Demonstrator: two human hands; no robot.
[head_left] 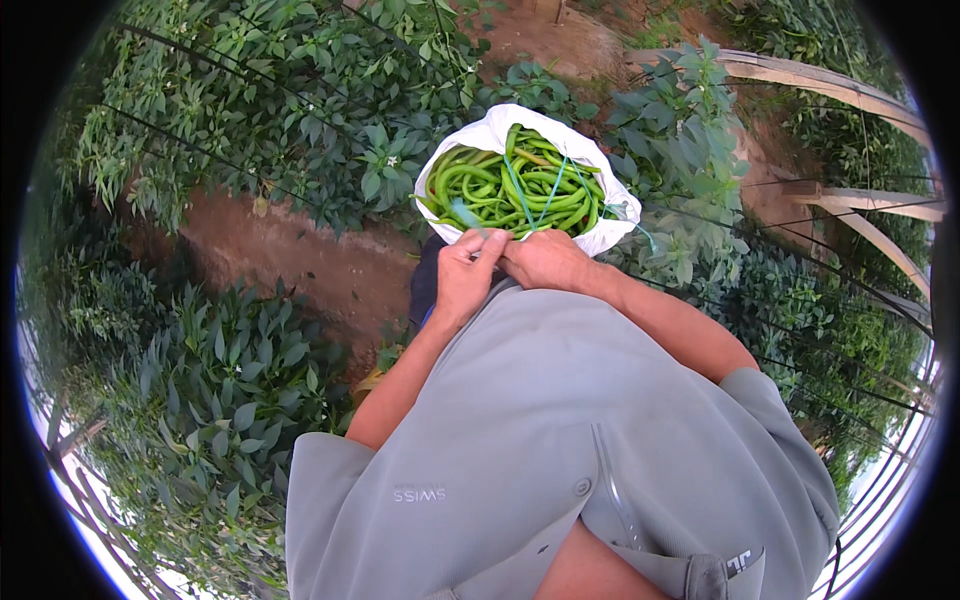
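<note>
A white sack (620, 205) stands in front of me, its mouth filled with long green peppers (480, 187). Thin teal string (517, 185) crosses the mouth in a few slanting strands, and a loose bit dangles at the right rim. At the near rim my left hand (468, 268) is closed in a pinch. A blurred pale teal strand, seemingly string, rises from its fingertips over the peppers. Beside it, almost touching, my right hand (548, 260) is curled at the sack's near edge, where strands meet. Its fingertips are partly hidden.
Leafy pepper plants (230, 380) crowd both sides and the far end. Dark lines (190, 150) stretch through the foliage. Bare brown soil (290, 265) shows at left. Curved pale poles (830, 80) arch at the right.
</note>
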